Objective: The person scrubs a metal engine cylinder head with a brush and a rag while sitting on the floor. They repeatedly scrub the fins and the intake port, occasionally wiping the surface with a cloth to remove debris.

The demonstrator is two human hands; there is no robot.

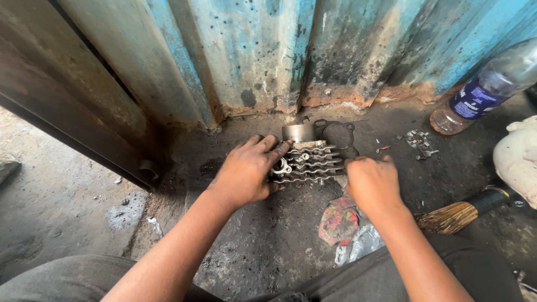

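A finned metal engine cylinder lies on the dirty ground in front of a blue corrugated metal wall. My left hand grips its left side, fingers spread over the fins. My right hand is closed against its right side; what the fingers hold is hidden. Behind the cylinder lies a thin black gasket, flat on the ground.
Small metal parts are scattered to the right. A clear plastic bottle leans by the wall. A brush with straw bristles, a red rag and crumpled plastic lie near my right arm. A white object sits far right.
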